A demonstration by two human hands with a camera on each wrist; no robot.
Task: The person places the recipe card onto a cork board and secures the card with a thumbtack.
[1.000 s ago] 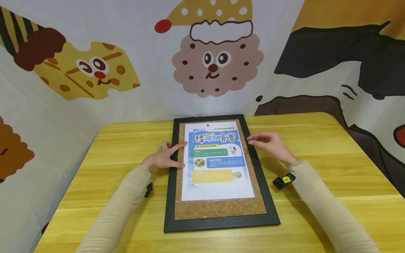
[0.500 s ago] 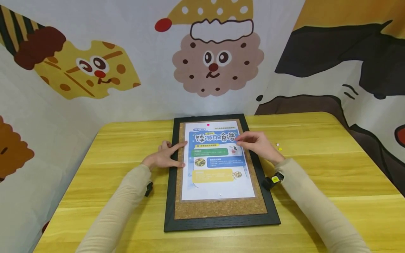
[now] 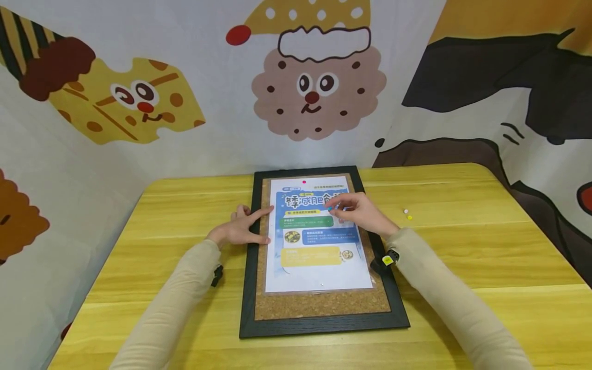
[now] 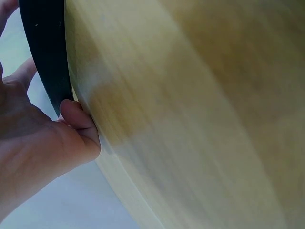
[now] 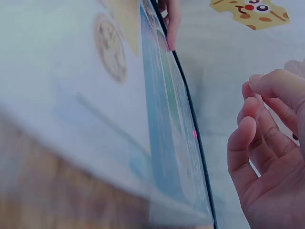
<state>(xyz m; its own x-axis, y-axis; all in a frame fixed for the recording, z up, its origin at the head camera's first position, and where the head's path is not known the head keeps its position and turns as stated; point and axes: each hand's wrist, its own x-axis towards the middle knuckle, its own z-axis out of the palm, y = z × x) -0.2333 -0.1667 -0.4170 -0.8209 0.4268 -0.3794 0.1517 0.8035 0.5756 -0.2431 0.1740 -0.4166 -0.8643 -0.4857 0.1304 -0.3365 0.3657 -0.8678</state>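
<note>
A hand could come in from the near side, between the left sleeve [image 3: 168, 303] and right sleeve [image 3: 455, 293], over the lower half of the sheet [image 3: 300, 277] and the board's cork [image 3: 319, 307]. The left hand [image 3: 238, 228] bars the board's left edge; the right hand [image 3: 363, 211], pinching a blue pin [image 3: 329, 208], covers the sheet's upper right. Patterned cloth [image 3: 222, 149] closes off the far side.

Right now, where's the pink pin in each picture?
Head: the pink pin is near the middle of the paper's top edge.
Left wrist: not in it.
Right wrist: the pink pin is a tiny spot right of centre.
Shared landmark: the black frame is in all three.
</note>
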